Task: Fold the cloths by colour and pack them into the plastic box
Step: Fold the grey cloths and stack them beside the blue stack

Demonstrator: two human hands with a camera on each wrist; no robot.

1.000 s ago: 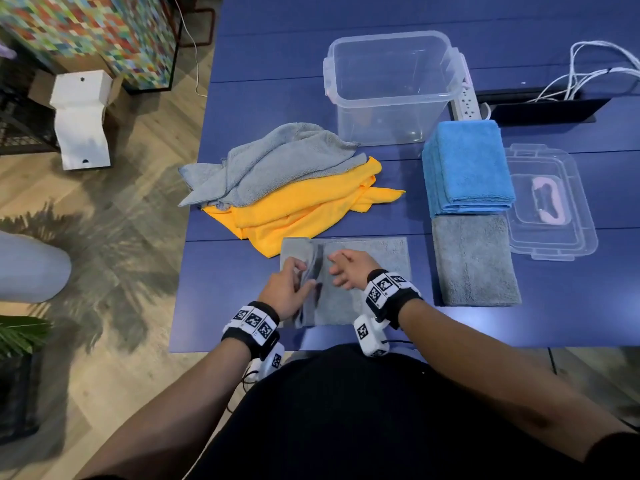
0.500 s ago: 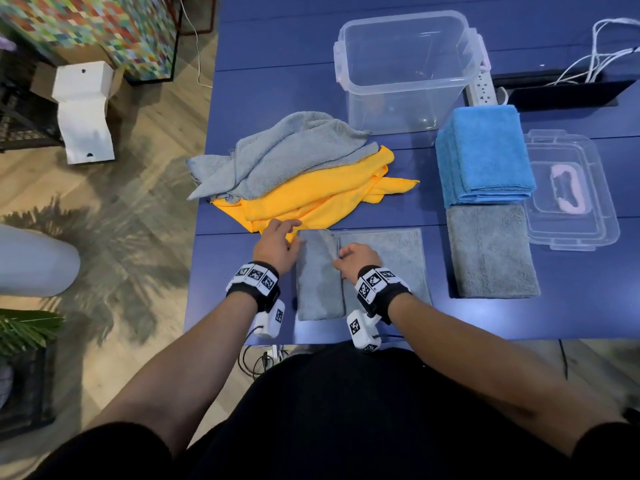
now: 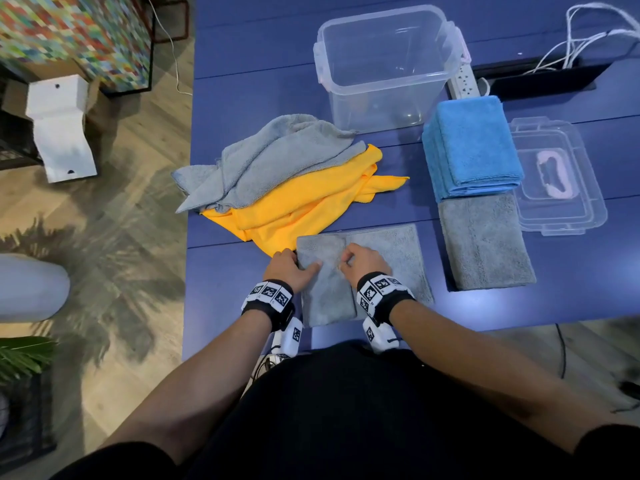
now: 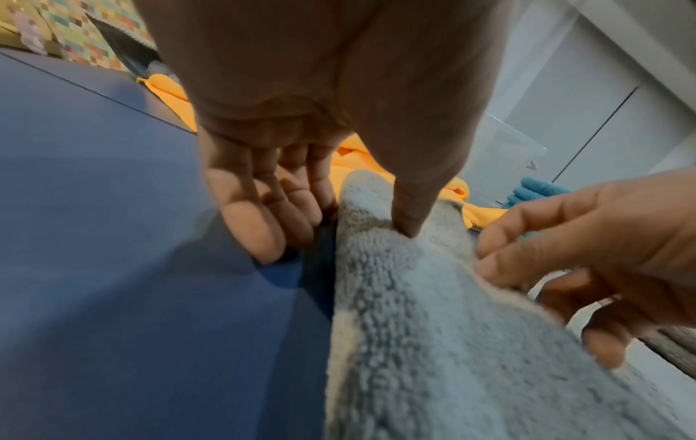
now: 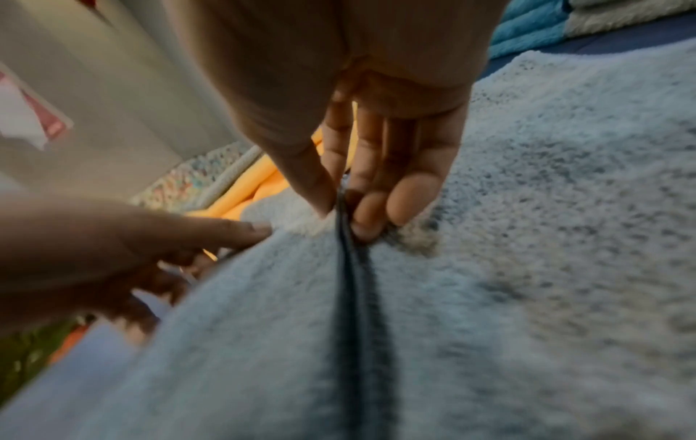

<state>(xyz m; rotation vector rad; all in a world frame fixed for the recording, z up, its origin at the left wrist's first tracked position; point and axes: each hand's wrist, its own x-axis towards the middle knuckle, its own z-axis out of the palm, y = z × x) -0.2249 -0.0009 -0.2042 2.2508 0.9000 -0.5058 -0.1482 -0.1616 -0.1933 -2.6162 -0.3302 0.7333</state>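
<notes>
A grey cloth (image 3: 391, 258) lies half folded near the table's front edge, its left part laid over the middle. My left hand (image 3: 294, 263) grips its left edge, thumb on top and fingers (image 4: 263, 208) down at the side. My right hand (image 3: 346, 263) pinches the inner fold line (image 5: 342, 214) between thumb and fingers. The clear plastic box (image 3: 388, 64) stands empty at the back. Right of my hands lie a folded grey cloth (image 3: 485, 240) and a stack of folded blue cloths (image 3: 474, 147). Loose grey (image 3: 270, 161) and yellow cloths (image 3: 304, 202) are heaped to the left.
The box's clear lid (image 3: 557, 174) lies at the right beside the folded cloths. A white power strip (image 3: 465, 79) and cables (image 3: 588, 36) run behind the box. The blue table (image 3: 242, 81) ends just left of the cloth heap.
The raised left flap has been laid down over the cloth. My left hand went up to the far corner and came back to the left edge; my right hand stays at the fold line.
</notes>
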